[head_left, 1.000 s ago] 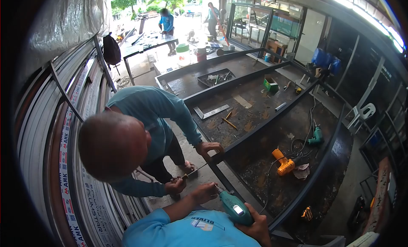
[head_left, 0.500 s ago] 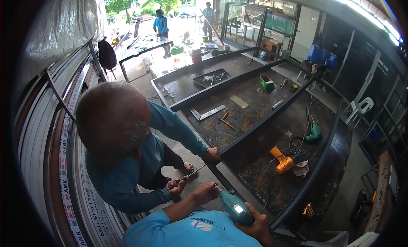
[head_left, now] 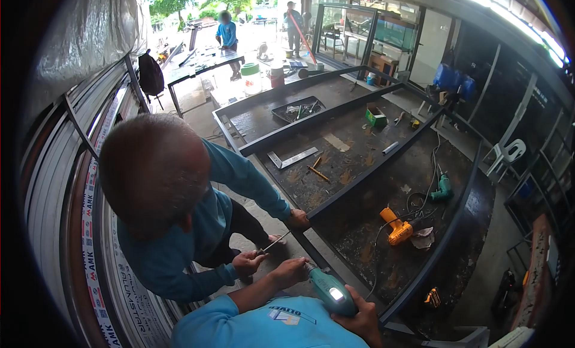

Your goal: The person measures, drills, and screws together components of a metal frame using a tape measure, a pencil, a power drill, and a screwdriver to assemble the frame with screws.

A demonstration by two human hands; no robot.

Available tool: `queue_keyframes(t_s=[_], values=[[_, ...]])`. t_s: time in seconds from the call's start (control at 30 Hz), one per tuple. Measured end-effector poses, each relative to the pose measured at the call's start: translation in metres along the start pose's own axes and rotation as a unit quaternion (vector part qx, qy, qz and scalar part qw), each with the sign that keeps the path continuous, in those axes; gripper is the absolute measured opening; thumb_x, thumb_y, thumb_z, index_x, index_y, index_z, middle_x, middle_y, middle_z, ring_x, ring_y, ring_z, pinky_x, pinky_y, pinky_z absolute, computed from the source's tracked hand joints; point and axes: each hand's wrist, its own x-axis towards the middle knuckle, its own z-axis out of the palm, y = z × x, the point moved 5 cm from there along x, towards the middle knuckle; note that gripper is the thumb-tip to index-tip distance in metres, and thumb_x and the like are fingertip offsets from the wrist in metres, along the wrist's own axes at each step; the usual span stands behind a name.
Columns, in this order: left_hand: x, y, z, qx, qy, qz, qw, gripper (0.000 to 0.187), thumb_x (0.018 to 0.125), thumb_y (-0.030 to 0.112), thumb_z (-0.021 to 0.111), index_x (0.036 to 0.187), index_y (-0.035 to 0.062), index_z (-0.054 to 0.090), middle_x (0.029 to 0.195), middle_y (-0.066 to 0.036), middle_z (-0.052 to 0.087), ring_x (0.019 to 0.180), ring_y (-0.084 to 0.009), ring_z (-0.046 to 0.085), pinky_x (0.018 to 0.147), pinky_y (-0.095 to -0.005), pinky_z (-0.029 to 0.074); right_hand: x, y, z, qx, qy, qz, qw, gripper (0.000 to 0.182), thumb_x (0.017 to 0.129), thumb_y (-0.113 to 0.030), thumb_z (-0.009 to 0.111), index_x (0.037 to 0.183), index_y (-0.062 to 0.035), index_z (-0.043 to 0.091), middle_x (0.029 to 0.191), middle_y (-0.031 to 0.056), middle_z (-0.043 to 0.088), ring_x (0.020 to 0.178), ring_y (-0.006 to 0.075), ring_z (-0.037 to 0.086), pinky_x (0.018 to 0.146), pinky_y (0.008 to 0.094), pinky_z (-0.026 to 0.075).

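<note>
My right hand (head_left: 361, 317) grips the handle of a green power drill (head_left: 329, 291) at the bottom of the head view. Curled around the drill's front end by the chuck is my left hand (head_left: 288, 271), close to the near edge of a dark metal frame (head_left: 359, 177). A co-worker in a teal shirt (head_left: 197, 228) bends over just to my left. One of his hands (head_left: 248, 263) holds a screwdriver (head_left: 274, 242) right beside my left hand. His other hand (head_left: 297, 218) rests on the frame's crossbar.
On the dark table inside the frame lie a yellow drill (head_left: 396, 227), another green drill (head_left: 443, 187), a steel square (head_left: 293, 159), a green box (head_left: 376, 115) and a tool tray (head_left: 298, 109). Stacked wrapped profiles (head_left: 90, 186) line the left. Two people stand far back.
The co-worker has risen and leaned closer, his head now fills the left middle. His screwdriver hand shifted slightly beside my left hand. My hands and the drill stayed in place.
</note>
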Motion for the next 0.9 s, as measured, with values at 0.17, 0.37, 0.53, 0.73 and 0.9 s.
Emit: queue_keyframes(t_s=[0.17,0.37,0.53,0.73,0.9], values=[[-0.001,0.003,0.006,0.009,0.114,0.007,0.993,0.020,0.100,0.028,0.049,0.106,0.0101,0.058,0.089,-0.005,0.061,0.080,-0.0184,0.060,0.073,-0.0353,0.049,0.000,-0.004,0.001,-0.012,-0.001,-0.002,1.000,0.076,0.064,-0.017,0.084,0.130,0.0007,0.052,0.101,0.0228,0.069,0.097,0.0254,0.068,0.082,0.0351,0.054],[0.001,0.004,-0.001,0.001,0.130,0.006,0.992,0.019,0.100,0.028,0.049,0.100,0.0100,0.056,0.078,-0.002,0.057,0.069,-0.0156,0.055,0.068,-0.0327,0.046,-0.002,-0.003,0.001,0.001,0.004,0.005,1.000,0.076,0.064,-0.017,0.084,0.130,0.0004,0.052,0.101,0.0227,0.069,0.097,0.0250,0.068,0.084,0.0346,0.054],[0.000,0.005,-0.001,0.009,0.159,0.000,0.987,0.019,0.099,0.029,0.051,0.098,0.0106,0.056,0.076,-0.001,0.056,0.067,-0.0153,0.054,0.066,-0.0323,0.046,-0.003,-0.005,0.002,0.006,0.004,0.005,1.000,0.076,0.064,-0.017,0.084,0.130,0.0003,0.052,0.102,0.0225,0.069,0.098,0.0245,0.068,0.084,0.0349,0.054],[0.000,0.004,-0.007,0.033,0.193,-0.019,0.980,0.018,0.098,0.029,0.052,0.094,0.0115,0.057,0.073,0.000,0.056,0.065,-0.0146,0.053,0.064,-0.0319,0.045,-0.004,0.003,0.006,0.004,0.001,0.006,1.000,0.076,0.064,-0.017,0.085,0.130,0.0000,0.052,0.103,0.0224,0.069,0.098,0.0245,0.068,0.085,0.0350,0.054],[-0.004,0.010,-0.002,0.053,0.185,-0.021,0.981,0.019,0.098,0.029,0.051,0.094,0.0113,0.057,0.072,0.000,0.056,0.062,-0.0144,0.053,0.064,-0.0317,0.045,-0.003,-0.001,0.007,-0.003,0.002,0.004,1.000,0.076,0.064,-0.017,0.085,0.130,-0.0001,0.052,0.103,0.0218,0.069,0.098,0.0244,0.068,0.085,0.0350,0.054]])
